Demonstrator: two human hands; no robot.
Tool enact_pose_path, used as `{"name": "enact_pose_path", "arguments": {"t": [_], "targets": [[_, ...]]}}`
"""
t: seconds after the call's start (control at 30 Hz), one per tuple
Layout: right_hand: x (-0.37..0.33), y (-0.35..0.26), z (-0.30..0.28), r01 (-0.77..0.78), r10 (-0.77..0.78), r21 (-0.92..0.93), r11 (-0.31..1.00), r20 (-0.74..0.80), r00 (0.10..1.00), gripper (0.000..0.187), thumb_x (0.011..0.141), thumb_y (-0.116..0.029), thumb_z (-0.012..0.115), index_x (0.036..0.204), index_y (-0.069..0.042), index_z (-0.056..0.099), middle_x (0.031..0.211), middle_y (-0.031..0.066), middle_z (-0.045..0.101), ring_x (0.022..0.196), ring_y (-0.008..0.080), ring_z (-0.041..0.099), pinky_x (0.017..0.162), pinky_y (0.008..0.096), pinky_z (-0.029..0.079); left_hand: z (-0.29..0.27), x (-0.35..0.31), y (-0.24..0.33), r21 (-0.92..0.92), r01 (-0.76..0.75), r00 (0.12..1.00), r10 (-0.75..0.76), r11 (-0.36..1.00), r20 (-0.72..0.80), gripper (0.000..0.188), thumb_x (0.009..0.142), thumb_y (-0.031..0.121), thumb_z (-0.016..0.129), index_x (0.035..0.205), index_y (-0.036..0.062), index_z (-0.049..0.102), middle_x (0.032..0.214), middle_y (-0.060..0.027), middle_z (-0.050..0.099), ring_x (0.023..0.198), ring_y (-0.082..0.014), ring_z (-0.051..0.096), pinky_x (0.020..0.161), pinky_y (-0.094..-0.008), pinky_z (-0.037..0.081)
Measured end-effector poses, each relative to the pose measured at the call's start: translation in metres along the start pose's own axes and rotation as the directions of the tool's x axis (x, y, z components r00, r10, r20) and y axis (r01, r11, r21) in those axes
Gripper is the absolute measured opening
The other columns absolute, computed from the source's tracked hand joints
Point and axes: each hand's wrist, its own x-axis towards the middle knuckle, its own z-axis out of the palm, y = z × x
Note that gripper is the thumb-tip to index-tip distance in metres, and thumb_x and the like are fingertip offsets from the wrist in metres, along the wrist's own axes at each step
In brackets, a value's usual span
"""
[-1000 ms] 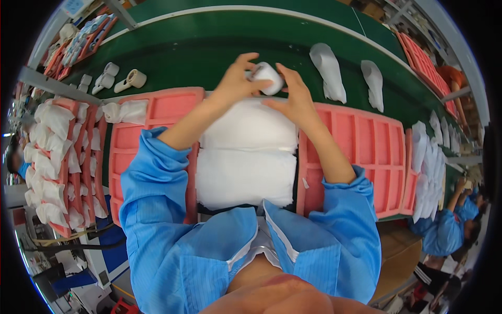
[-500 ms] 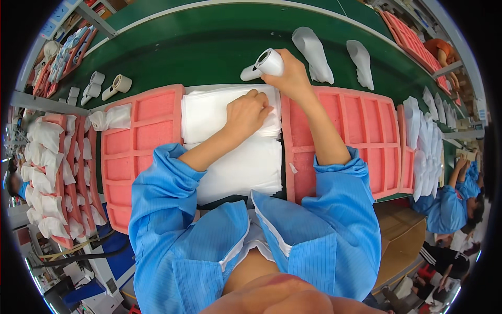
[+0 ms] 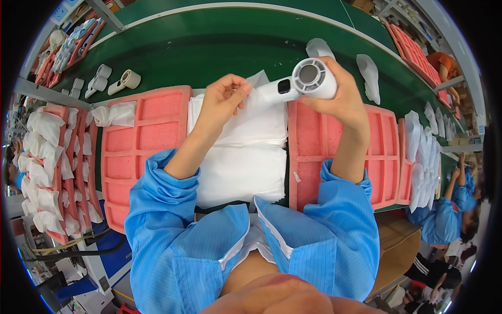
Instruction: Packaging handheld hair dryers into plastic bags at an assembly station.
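Currently, near edge of tabletop (image 3: 198, 60): left hand (image 3: 224, 99) pinching thin sleeve (image 3: 260, 80); right hand (image 3: 344, 97) gripping handheld fan (image 3: 312, 79); snagged handle (image 3: 270, 94) could tear sleeve.

Honestly, I'm not making out any readable text here. A pale blue sheet (image 3: 61, 14) at the frame's upper left is showing marks too small to read, and the handheld fan's (image 3: 315, 78) little dark window (image 3: 284, 86), upper centre, is staying illegible too.
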Motion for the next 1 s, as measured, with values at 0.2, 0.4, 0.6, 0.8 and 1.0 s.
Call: {"name": "enact_pose_path", "arguments": {"t": [0.2, 0.4, 0.6, 0.8, 1.0], "targets": [[0.008, 0.011, 0.062, 0.144, -0.143, -0.062, 0.988, 0.020, 0.990, 0.056, 0.063, -0.003, 0.077, 0.116, -0.003, 0.057, 0.104, 0.0089, 0.060, 0.094, 0.0182, 0.061, 0.082, 0.0302, 0.049, 0.012, -0.013, 0.026, -0.281, -0.105, 0.992, 0.080, 0.954, -0.101, 0.011, 0.095, 0.017, 0.062, 0.093, 0.0058, 0.063, 0.086, 0.0003, 0.064, 0.076, -0.0086, 0.057, 0.069, -0.0260, 0.047], [0.005, 0.006, 0.094, 0.248, -0.283, -0.382, 0.890, -0.037, 0.958, 0.079, 0.061, 0.005, 0.077, 0.134, -0.007, 0.050, 0.111, 0.0147, 0.052, 0.097, 0.0316, 0.059, 0.076, 0.0375, 0.052, 0.010, -0.022, 0.022, -0.291, -0.224, 0.971, 0.188, 0.930, -0.147, 0.008, 0.092, 0.012, 0.062, 0.094, 0.0053, 0.065, 0.088, -0.0036, 0.065, 0.079, -0.0135, 0.059, 0.071, -0.0306, 0.048], [0.005, -0.001, 0.093, 0.246, -0.335, -0.517, 0.820, -0.085, 0.938, 0.085, 0.062, 0.004, 0.076, 0.140, -0.003, 0.043, 0.111, 0.0186, 0.052, 0.099, 0.0353, 0.057, 0.075, 0.0379, 0.053, 0.034, -0.032, 0.010, 0.621, -0.649, 0.593, 0.804, 0.440, 0.050, 0.019, 0.074, -0.001, 0.069, 0.092, 0.0058, 0.069, 0.083, -0.0075, 0.063, 0.073, -0.0218, 0.060, 0.062, -0.0326, 0.045], [0.004, 0.009, 0.096, 0.196, -0.294, -0.403, 0.894, -0.198, 0.935, 0.075, 0.070, -0.004, 0.074, 0.138, 0.000, 0.043, 0.119, 0.0183, 0.051, 0.108, 0.0335, 0.054, 0.091, 0.0378, 0.046, 0.030, -0.035, 0.013, 0.518, -0.720, 0.569, 0.820, 0.461, 0.060, 0.038, 0.069, -0.001, 0.069, 0.106, 0.0076, 0.067, 0.101, -0.0082, 0.062, 0.075, -0.0243, 0.063, 0.062, -0.0368, 0.051], [-0.003, 0.020, 0.106, 0.048, -0.065, -0.070, 0.996, -0.275, 0.959, 0.077, 0.069, -0.011, 0.077, 0.137, 0.000, 0.042, 0.127, 0.0153, 0.048, 0.117, 0.0266, 0.051, 0.097, 0.0382, 0.043, 0.014, -0.037, 0.038, 0.630, -0.539, 0.770, 0.630, 0.559, 0.100, 0.062, 0.065, 0.001, 0.072, 0.124, 0.0098, 0.056, 0.119, -0.0111, 0.054, 0.088, -0.0265, 0.063, 0.071, -0.0376, 0.054]]}}
